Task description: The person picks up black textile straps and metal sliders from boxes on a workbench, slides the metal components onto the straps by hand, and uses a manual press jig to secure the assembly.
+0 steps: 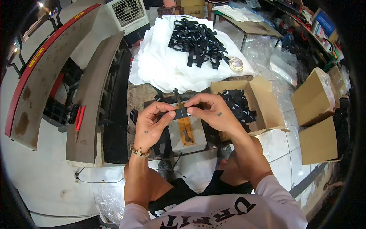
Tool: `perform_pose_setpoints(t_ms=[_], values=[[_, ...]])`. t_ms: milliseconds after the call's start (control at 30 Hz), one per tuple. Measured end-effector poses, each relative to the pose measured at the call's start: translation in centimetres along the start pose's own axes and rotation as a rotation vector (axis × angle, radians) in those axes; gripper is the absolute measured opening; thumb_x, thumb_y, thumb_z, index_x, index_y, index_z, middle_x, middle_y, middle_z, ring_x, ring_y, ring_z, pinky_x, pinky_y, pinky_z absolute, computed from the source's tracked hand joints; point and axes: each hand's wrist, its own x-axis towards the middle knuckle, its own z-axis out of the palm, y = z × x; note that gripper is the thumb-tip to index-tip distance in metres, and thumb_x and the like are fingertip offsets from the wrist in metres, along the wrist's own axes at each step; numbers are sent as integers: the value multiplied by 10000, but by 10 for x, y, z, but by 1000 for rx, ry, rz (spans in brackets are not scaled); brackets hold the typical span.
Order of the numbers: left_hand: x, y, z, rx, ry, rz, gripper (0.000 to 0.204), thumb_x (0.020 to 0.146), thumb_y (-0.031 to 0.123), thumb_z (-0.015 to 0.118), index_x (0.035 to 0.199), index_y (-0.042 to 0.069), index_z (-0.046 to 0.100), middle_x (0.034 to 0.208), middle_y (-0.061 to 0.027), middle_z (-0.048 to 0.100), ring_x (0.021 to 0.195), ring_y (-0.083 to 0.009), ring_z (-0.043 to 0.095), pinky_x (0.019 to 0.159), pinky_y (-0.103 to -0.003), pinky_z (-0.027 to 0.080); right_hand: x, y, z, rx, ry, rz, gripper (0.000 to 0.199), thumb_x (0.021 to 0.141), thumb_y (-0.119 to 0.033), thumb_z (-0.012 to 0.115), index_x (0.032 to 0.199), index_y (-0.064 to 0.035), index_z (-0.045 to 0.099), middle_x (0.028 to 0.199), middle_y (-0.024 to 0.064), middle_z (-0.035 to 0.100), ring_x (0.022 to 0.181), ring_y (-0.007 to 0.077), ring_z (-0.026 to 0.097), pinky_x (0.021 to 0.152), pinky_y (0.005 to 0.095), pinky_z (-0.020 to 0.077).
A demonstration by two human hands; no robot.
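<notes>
A short black fabric strap is stretched level between my two hands. My left hand pinches its left end between thumb and fingers. At the other end, my right hand grips the strap the same way. Under it, a yellow-orange plate is mounted on a pale block. A thin metal rod rises beyond the strap, and I cannot tell whether the strap touches it. To the right of my right hand, an open cardboard box holds many small black strap pieces.
Ahead, a heap of black straps lies on stacked white sheets, beside tape rolls. Red-handled pliers rest on a brown bench at left. More cardboard boxes stand at right. A cable crosses the floor.
</notes>
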Motion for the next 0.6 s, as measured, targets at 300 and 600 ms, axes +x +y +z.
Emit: perform_pose_setpoints(t_ms=[300,600], values=[[3,-8,1,42,22,-42,91,902,36,698,989,10,706,854,30,653,713,-20,514,609,-183,406,2,7,0,-19,17,25,115,891,-26,683,997,13,710,902,24,688,810,53,567,698,222,458],[5,-16,0,88,29,-59,97,902,41,701,993,19,725,790,54,624,652,-6,470,541,-180,356,2,10,-2,-72,27,110,129,878,-42,694,989,19,717,880,20,690,776,39,558,656,211,453]])
